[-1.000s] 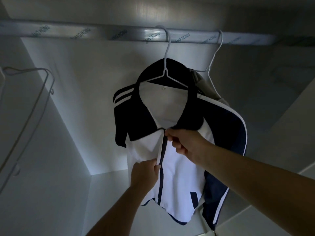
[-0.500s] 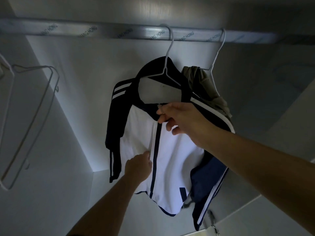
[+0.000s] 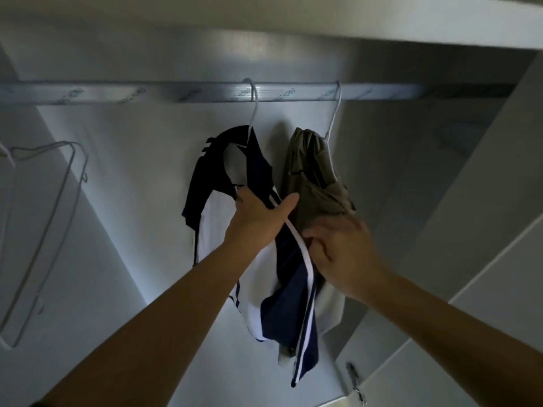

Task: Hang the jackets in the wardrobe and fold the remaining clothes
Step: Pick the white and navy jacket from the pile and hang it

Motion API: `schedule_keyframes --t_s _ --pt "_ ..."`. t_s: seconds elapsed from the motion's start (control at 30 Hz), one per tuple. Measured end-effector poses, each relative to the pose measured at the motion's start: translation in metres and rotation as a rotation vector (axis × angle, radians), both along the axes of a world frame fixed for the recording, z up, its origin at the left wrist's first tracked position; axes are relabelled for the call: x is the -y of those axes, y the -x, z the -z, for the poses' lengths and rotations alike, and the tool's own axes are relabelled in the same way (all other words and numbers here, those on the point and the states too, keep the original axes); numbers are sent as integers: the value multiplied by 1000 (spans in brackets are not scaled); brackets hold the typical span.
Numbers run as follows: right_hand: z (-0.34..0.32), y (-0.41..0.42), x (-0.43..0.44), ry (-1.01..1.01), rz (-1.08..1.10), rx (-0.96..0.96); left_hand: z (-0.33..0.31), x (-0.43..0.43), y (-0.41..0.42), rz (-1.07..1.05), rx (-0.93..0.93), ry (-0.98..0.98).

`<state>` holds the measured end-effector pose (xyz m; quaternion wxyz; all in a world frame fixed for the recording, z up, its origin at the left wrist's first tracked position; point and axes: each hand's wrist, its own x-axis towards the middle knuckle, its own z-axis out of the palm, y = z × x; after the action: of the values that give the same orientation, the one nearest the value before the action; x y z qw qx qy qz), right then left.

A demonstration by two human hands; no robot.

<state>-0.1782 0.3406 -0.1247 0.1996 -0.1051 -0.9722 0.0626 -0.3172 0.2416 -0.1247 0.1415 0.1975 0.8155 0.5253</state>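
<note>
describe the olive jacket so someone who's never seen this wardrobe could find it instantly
Find the metal rail across the wardrobe top. Two jackets hang from it; the olive jacket is the right-hand one. It is plain drab green, while the navy and white jacket beside it has stripes.

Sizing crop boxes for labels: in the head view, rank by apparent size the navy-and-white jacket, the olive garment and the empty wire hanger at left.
1. navy-and-white jacket: largest.
2. empty wire hanger, by outline.
3. olive garment; the jacket and right hand hide part, so 2 versus 3 is unsure.
</note>
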Motion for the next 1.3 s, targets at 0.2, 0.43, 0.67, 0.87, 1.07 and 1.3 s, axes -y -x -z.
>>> schedule_keyframes --t_s 0.2,0.43,0.67,0.87,1.07,1.3 --pt "-11 37 -38 373 400 124 -13 -17 8 -26 14 177" --pt "-7 27 -88 361 393 139 -10 -26 27 44 118 206" --pt "-12 16 -117 300 415 136 -20 -54 11 196 255 99" --pt "-15 1 -117 136 569 176 -16 -65 0 221 384 -90" --pt "-22 16 -70 44 171 -174 -5 -31 20 143 135 -11" --pt "13 56 -65 8 278 151 -7 -5 50 159 -484 110"
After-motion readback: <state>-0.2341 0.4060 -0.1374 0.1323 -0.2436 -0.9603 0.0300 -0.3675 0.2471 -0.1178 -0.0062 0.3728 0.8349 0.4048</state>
